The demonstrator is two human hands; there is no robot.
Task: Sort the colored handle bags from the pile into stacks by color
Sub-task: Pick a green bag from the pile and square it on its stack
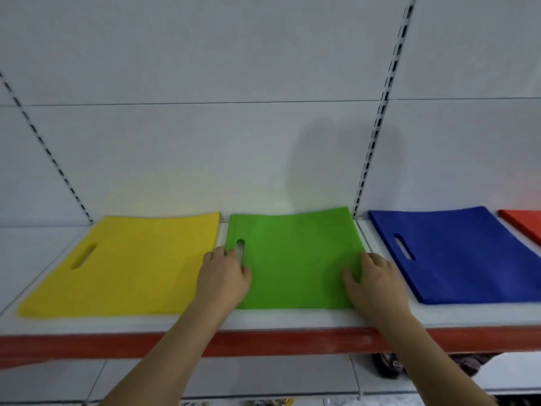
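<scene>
1. Bare forearms come in from the bottom edge, both reaching up onto the white shelf with the red front lip [87, 344]. Below that lip there's a lower white shelf [234, 376] with some dark, blurry items I can't make out.

2. Left hand [224, 276] sits on the left edge of the flat green non-woven handle bag [295, 259], fingers curled right by the bag's oval cut-out handle slot. Looks like they're curled over that edge, holding it, with the thumb lying on top of the fabric.

3. Right hand [373, 284] lies on the green bag's right edge, fingers spread and fairly straight, pressing down rather than grabbing anything.

4. That green bag is lying flat in the middle of the shelf, slot on its left side, matte fabric with a slight ripple along the far edge. Can't tell if it's one bag or a thin stack.

5. Just left of it, nearly touching, is the flat yellow non-woven handle bag [131, 265], same shape, slot on its left.

6. Right of the green one, with a small gap, is the flat blue non-woven handle bag [462, 253], which shows a bit of thickness at its near edge.

7. Far right, cut off by the frame, a corner of the flat red-orange bag [524, 222].

8. Behind everything: a white back panel [205, 142] with slotted metal uprights [377, 127].
</scene>
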